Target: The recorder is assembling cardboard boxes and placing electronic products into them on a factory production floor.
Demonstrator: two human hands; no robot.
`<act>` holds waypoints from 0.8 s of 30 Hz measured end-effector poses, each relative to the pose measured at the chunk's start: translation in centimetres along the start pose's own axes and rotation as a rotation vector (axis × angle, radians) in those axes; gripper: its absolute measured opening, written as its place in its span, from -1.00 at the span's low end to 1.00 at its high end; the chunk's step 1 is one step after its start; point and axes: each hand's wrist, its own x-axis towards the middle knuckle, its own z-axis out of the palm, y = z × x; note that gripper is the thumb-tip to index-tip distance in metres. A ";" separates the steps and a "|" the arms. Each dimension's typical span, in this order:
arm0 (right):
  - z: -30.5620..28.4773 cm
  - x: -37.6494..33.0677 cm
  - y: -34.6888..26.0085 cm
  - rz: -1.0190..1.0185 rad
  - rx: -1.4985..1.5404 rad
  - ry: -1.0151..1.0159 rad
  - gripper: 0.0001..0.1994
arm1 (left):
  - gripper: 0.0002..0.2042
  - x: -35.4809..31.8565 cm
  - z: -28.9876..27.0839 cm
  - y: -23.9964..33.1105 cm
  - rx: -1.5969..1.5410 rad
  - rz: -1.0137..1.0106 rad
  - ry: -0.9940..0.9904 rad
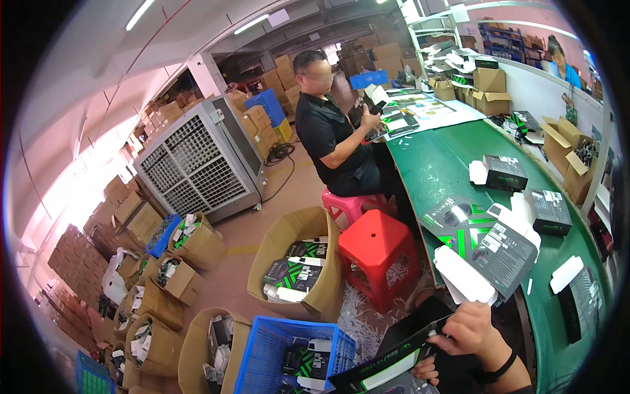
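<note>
A black box carton with green-and-white print (388, 369) is tilted in front of me at the lower edge, one panel or flap standing up. My right hand (467, 330), a black band on its wrist, pinches the carton's upper right edge. Lower down, the fingers of my left hand (426, 371) curl round the carton's side, with the rest of that hand hidden. On the green-topped table (436, 154) beside me lie flattened black-and-green cartons (502, 259) with white flaps, overlapping each other. Another black carton (581, 299) lies near the right rim.
A blue plastic crate (259, 348) and a large cardboard box (328, 262) hold similar cartons on the floor. A red stool (377, 243) stands by the table. Across from it a co-worker (338, 131) in black sits handling a carton. A large air cooler (197, 161) stands behind.
</note>
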 end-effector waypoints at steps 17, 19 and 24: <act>3.6 -1.5 -1.3 0.542 0.205 -0.013 -0.81 | -0.94 2.9 0.9 -2.8 -0.216 -0.006 -0.015; 4.2 -1.3 -0.4 0.498 0.192 0.014 -0.82 | -0.92 2.3 0.4 -3.5 -0.250 -0.002 0.010; 3.5 -1.9 0.5 0.551 0.148 0.000 -0.81 | -0.91 1.8 1.4 -5.5 -0.279 -0.012 0.191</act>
